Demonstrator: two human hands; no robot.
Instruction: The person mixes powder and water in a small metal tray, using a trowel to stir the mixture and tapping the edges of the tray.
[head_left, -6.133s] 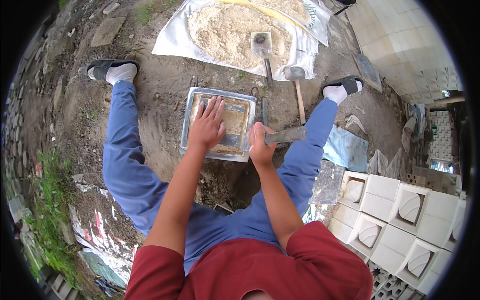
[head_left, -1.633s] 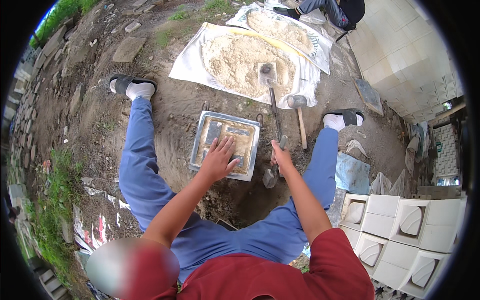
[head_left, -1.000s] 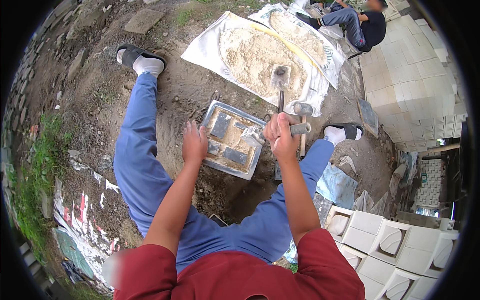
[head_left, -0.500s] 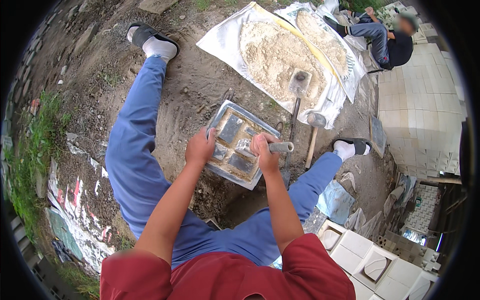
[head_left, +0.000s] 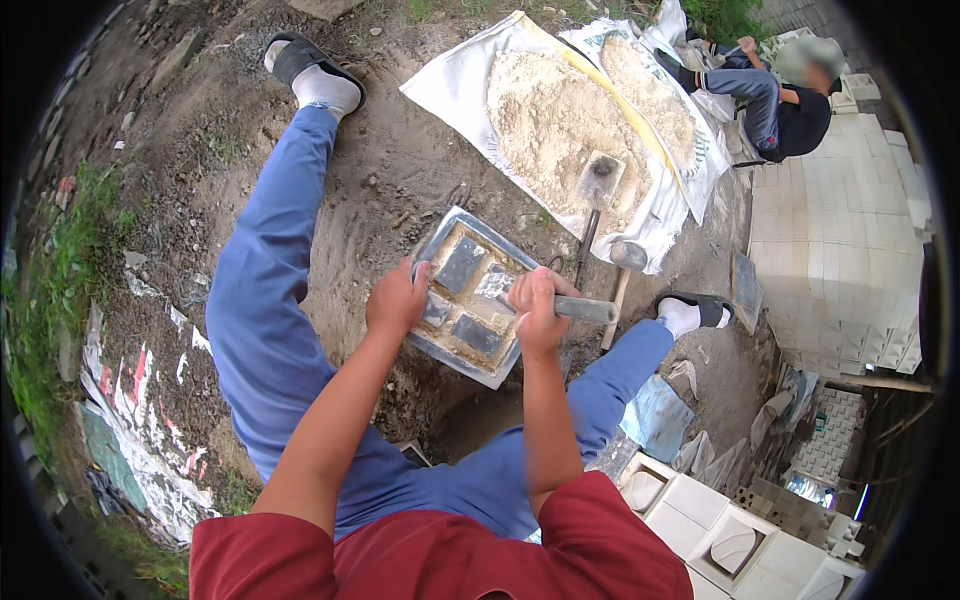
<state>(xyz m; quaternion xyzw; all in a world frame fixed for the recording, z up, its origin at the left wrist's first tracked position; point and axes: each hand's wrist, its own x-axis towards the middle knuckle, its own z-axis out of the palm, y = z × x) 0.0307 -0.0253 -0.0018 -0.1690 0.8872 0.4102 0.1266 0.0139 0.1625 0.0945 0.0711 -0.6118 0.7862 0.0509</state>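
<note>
Between my legs a rectangular metal mold (head_left: 497,377) rests tilted, with a grey rim, several dark flat plates (head_left: 460,263) inside and pale sandy material (head_left: 450,325) around them. My left hand (head_left: 397,298) is closed on the mold's left edge. Over its right side, my right hand (head_left: 540,308) wraps round the thick grey pipe-like handle (head_left: 590,310) of a hand tool. A shiny flat piece (head_left: 493,283) shows beside those fingers; whether it belongs to the tool I cannot tell.
Ahead lie white sacks (head_left: 450,85) heaped with pale sandy powder (head_left: 550,120), a small shovel (head_left: 600,180) on top. A mallet (head_left: 627,258) lies to the right. Another person (head_left: 790,115) sits at the far right by stacked pale blocks (head_left: 830,210). More blocks (head_left: 690,500) stand near right.
My right hand and the tool have shifted slightly right and down, and the handle's end reaches further right. My left hand keeps its hold on the mold. The whole view has shifted a little.
</note>
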